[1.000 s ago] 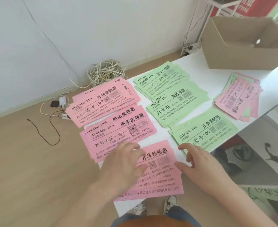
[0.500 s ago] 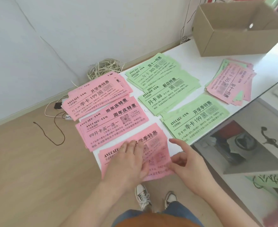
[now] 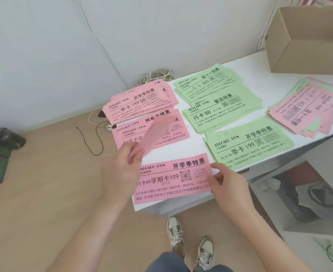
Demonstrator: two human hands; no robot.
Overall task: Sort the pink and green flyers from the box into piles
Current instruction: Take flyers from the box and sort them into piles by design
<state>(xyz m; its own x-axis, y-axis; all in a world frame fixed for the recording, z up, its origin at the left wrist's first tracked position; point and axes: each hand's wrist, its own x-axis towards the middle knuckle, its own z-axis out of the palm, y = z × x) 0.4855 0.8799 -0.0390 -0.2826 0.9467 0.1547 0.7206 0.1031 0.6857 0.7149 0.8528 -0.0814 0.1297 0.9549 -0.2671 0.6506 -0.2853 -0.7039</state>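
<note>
While L hand (image 3: pixel 122 169) pinches pink flyer (image 3: pixel 158 132), box (image 3: pixel 299 55) sits open.

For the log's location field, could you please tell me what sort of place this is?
Probably a plain office or back room, perhaps a gym's: a white table holds piles of gym flyers, a cardboard box stands at its far end, and loose cables lie on the wood floor.

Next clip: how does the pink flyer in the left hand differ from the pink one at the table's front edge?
The lifted flyer is pinched by the left hand and tilted above the table; the front flyer lies flat, the right hand at its right end. The lifted flyer is blurred, unreadable; the front flyer's print is sharp. Both are pink.
</note>
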